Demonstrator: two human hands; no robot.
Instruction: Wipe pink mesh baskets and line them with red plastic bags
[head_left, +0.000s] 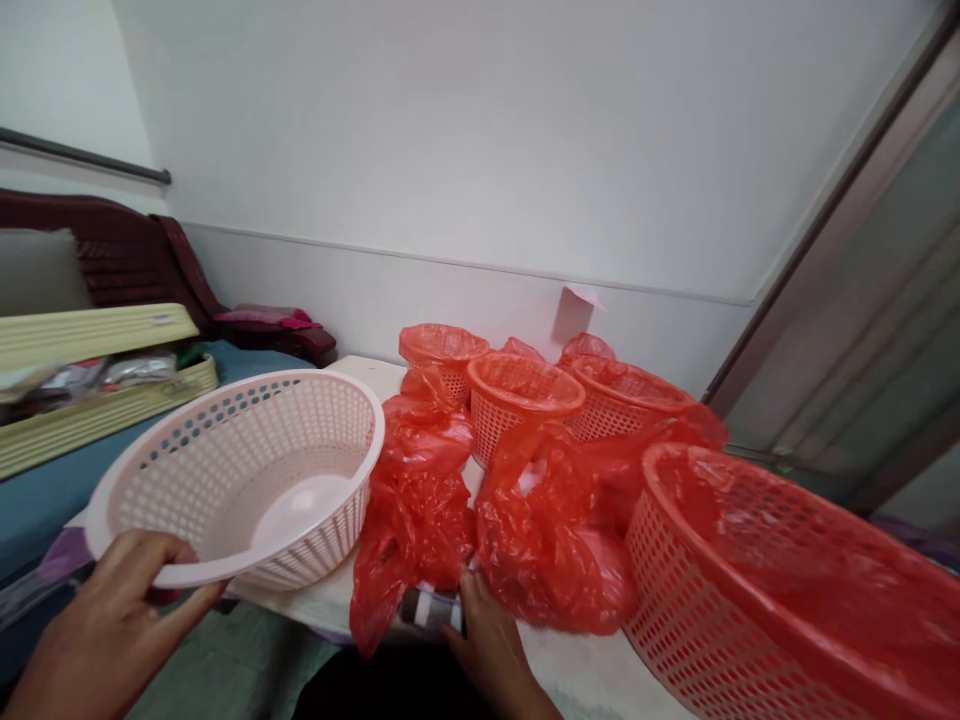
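Four baskets already have red plastic film in them, while one pale pink basket [251, 465] shows a bare interior, with no film over its wall or floor. Taking the pale pink basket as the landmark, the rear lined basket [457, 381] is beyond it to the right, the middle lined basket [493, 422] farther right, the far lined basket [600, 417] beyond that, and the large lined basket [697, 590] well to its right.

The left hand [120, 615] has its fingers curled over the near-left rim of the pale pink basket, gripping it. Right of that basket, the right hand [491, 638] reaches to a small banded item [429, 608]; whether its fingers are closed on it or merely touching, I cannot tell.

Between the pale pink basket and the large lined basket, a left bunch of red plastic [416, 515] and a right bunch of red plastic [551, 545] lie crumpled on the desk [592, 665]. By my judgement, lining is mostly complete, with only the pale pink basket left bare.
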